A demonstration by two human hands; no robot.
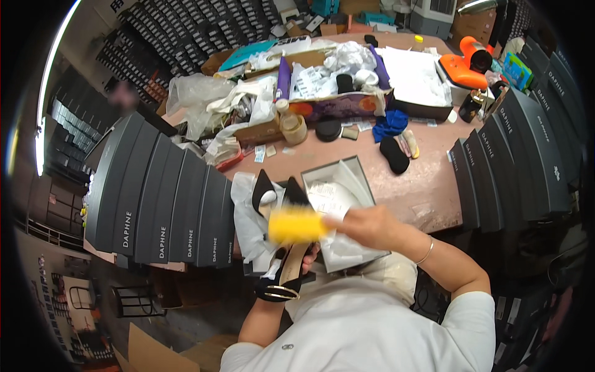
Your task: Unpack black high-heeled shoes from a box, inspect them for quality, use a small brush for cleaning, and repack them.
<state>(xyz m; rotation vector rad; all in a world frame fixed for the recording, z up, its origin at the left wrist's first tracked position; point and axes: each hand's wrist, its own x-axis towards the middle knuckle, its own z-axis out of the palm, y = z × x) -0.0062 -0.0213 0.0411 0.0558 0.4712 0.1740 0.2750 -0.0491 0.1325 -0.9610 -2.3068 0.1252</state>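
Note:
My left hand (308,258) is wrapped round a black pointed shoe (291,273) with a beige insole and a gold band near its back end. Over the shoe's middle, my right hand (367,227) grips a yellow block-shaped tool (299,225); motion blur hides its exact kind. The yellow tool covers part of the shoe, so contact between them cannot be told. Beyond it, another black pointed shoe (263,191) lies on white tissue paper (245,214) with a white wad in its opening. To the right sits an open grey shoebox (364,175) with tissue and papers inside.
Upright grey shoeboxes stand in a left row (158,198) and a right row (496,167). Across the pink table are a black pad (394,155), a blue cloth (390,126), tape rolls (293,128), a patterned carton (331,109) of paper and an orange heat-gun-like tool (463,69).

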